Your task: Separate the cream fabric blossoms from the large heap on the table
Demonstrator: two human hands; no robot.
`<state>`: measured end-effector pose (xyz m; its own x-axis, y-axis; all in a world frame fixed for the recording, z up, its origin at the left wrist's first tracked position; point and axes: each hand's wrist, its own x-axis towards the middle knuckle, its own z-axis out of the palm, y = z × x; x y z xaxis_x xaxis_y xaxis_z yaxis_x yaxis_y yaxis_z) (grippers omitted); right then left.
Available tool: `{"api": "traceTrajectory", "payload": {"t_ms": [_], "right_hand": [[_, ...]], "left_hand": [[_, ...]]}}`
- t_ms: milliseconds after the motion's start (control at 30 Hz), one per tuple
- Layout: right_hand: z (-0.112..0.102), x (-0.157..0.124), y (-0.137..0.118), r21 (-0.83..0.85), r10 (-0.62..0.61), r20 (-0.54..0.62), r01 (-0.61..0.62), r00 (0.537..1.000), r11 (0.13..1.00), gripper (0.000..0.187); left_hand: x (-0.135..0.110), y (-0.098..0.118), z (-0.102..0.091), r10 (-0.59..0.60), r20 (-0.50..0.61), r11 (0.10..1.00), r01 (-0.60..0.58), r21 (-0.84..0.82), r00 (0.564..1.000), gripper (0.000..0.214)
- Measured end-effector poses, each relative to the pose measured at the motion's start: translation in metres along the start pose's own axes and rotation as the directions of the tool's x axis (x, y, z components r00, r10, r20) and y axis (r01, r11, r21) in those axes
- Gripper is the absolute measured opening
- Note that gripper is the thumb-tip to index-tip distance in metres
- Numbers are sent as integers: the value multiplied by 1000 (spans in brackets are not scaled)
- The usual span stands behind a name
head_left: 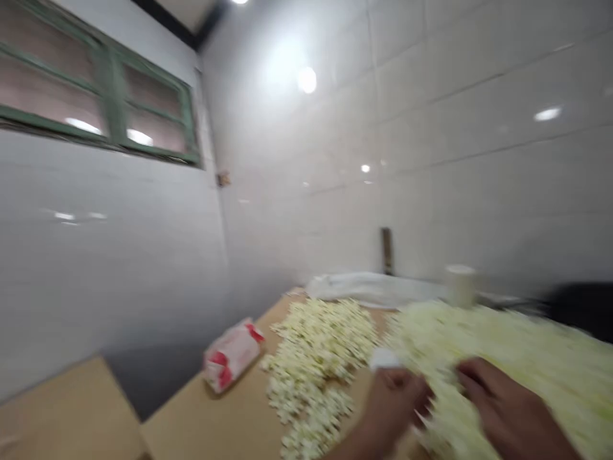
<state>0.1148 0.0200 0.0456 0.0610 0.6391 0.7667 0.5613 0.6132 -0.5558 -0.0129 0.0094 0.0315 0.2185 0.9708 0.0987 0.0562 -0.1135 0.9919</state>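
Two heaps of pale, cream-white blossoms lie on the table. My left hand (393, 404) is closed with curled fingers between the smaller heap (325, 345) and the larger heap (536, 345). What its fingers hold, if anything, is too blurred to make out. Just beyond that hand is a small white object (382, 359), partly hidden behind it. Over the larger heap, my right hand (510, 406) has thumb and fingertips pressed together. Anything pinched there is too small and smeared to name. A short gap separates the hands.
On the brown tabletop (230, 421), a pink-and-white packet (234, 354) lies at the left. White plastic sheeting (368, 289) and a white cylinder (460, 285) are at the back, against the tiled wall (431, 191). A dark object (582, 310) sits far right.
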Motion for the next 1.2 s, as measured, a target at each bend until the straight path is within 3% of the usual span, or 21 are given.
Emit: {"api": "traceTrajectory", "payload": {"t_ms": [33,133,300,433,500,600,700,767,867,1000,1100,1200], "right_hand": [[-15,-10,3,-90,-35,26,37,999,995,19],[-34,-26,1,-300,-198,118,225,973,927,19],[-26,-39,-8,-400,-269,192,325,944,857,17],[-20,-52,-16,-347,-313,221,375,924,860,17],[-20,-55,-18,-253,-242,209,292,947,922,17],[-21,-56,-18,-115,8,157,10,988,993,14],[-23,-53,-18,-32,254,215,-253,943,967,21],[-24,-51,-18,24,319,335,-346,887,938,26],[-26,-49,-19,44,336,392,-382,857,923,22],[-26,-53,-19,-12,318,288,-329,903,944,16],[-23,-57,-17,-21,317,265,-323,911,946,18],[-21,-59,-14,-57,363,280,-362,889,930,21]], "left_hand": [[1,3,7,-26,-44,994,21,-110,999,57],[-1,12,14,-29,9,953,30,-303,1000,50],[-15,8,12,-81,128,909,126,-397,989,32],[-20,-1,12,-128,89,860,155,-485,988,29],[-19,-3,12,-151,74,828,167,-535,986,30],[-19,-5,12,-156,81,810,175,-560,984,29],[-21,-5,14,-104,92,848,136,-513,990,26],[-23,-6,15,-47,87,878,83,-472,995,26],[-24,-8,18,-20,23,920,28,-391,1000,30],[-24,-10,21,-46,-59,970,31,-240,997,26],[-24,-10,22,-46,-6,980,44,-193,999,21],[-24,-12,22,-46,41,984,52,-170,998,18]]}}
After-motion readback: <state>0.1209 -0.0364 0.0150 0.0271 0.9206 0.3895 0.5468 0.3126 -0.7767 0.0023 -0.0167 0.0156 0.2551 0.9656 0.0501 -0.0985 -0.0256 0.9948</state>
